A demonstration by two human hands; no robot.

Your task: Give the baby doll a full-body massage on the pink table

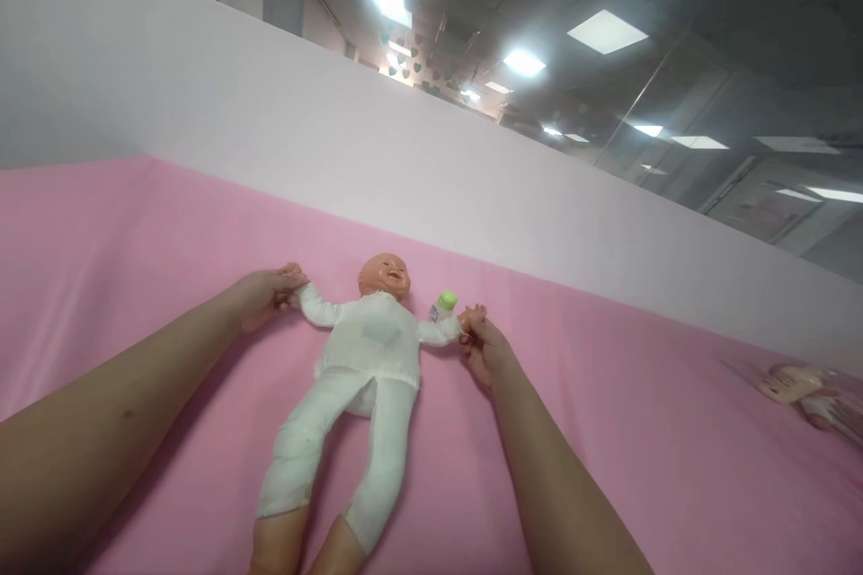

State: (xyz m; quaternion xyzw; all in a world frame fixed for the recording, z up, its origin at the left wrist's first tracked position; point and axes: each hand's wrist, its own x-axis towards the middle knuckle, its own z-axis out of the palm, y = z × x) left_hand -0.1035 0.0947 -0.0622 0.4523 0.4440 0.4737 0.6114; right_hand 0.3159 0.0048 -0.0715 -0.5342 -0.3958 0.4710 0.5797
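Here the left hand point(260, 296) and right hand point(484, 346) pinch the doll point(368, 350) by its wrists, mid-sheet point(640, 431).

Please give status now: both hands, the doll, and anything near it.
Left hand grips doll by one wrist, right hand by the other. Doll on its back on pink sheet. Green-capped bottle beside its head.

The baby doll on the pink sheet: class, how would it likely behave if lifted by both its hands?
The baby doll would probably sag in the middle: left hand and right hand grip only its outstretched hands. Its legs, in loose white clothing, look apt to dangle. The head looks like hard plastic, so likely stiffer than the body.
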